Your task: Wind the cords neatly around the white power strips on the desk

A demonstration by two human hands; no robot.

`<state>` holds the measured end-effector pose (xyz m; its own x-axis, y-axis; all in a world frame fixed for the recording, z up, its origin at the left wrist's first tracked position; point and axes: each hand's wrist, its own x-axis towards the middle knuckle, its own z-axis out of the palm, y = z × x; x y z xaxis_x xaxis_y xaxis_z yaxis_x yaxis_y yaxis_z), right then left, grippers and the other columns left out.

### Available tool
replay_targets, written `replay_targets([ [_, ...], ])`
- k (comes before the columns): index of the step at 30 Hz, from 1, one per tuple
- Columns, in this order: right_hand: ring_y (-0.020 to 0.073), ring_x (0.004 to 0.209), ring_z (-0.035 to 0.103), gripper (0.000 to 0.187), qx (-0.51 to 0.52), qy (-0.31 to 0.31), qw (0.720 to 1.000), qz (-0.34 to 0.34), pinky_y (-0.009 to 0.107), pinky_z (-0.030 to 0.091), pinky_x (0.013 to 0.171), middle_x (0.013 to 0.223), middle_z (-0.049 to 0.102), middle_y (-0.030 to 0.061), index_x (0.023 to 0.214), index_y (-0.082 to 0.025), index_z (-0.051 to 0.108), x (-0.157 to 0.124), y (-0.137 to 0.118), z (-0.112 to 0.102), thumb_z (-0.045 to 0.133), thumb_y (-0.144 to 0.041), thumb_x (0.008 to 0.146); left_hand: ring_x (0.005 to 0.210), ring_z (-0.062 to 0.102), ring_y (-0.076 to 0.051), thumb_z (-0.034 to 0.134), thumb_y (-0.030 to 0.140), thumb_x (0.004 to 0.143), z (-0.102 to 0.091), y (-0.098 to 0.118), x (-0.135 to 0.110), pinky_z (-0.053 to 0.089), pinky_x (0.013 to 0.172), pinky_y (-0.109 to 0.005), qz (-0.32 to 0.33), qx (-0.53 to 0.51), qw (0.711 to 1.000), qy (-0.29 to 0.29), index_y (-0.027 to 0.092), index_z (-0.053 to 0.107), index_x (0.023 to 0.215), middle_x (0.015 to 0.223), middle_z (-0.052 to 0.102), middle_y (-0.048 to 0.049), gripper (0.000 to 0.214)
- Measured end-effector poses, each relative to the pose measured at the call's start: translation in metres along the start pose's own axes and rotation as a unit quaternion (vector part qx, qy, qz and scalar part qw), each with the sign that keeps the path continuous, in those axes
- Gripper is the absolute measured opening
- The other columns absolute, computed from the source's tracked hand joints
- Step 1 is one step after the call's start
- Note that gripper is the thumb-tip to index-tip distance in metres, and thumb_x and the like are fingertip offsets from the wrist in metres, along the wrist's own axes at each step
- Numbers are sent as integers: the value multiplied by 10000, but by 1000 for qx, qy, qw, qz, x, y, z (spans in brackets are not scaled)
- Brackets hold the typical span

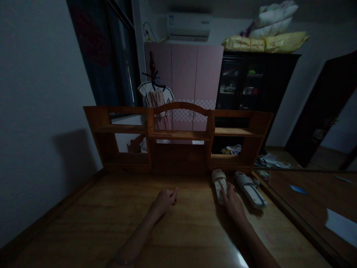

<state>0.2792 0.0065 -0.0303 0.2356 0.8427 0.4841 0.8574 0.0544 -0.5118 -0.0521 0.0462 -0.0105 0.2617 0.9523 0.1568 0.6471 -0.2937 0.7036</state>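
My right hand grips the near right side of a pale power strip, thumb over its top face. A beige cord is wound round that strip's far end. Just right of it lies a second power strip, white with a grey cord wrapped about its far end and what looks like a plug beside it. Over the middle of the wooden tabletop is my left hand, with nothing visible in it. One finger points right, apart from the thumb, and the others are curled.
A wooden shelf unit stands along the tabletop's back edge. To the right, a lower brown surface holds a blue packet and a white sheet. A white wall borders the left side. The room is dim.
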Motion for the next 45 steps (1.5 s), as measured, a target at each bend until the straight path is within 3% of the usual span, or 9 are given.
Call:
replay_targets([
  [21, 299, 1123, 563, 538, 27, -34, 998, 36, 405, 438, 921, 1290, 526, 184, 1343, -137, 346, -1, 2, 3, 303, -471, 923, 564, 634, -191, 221, 644, 887, 2, -3, 0, 412, 618, -273, 0, 4, 1000, 3, 159, 641, 575, 580, 670, -74, 713],
  [45, 266, 982, 631, 420, 39, -3, 999, 29, 351, 469, 811, 1110, 633, 167, 1214, -141, 468, -2, -28, -20, 390, -394, 888, 568, 633, -180, 223, 579, 918, 3, -6, 1, 417, 641, -264, 26, 21, 999, 4, 159, 659, 582, 581, 671, -62, 692],
])
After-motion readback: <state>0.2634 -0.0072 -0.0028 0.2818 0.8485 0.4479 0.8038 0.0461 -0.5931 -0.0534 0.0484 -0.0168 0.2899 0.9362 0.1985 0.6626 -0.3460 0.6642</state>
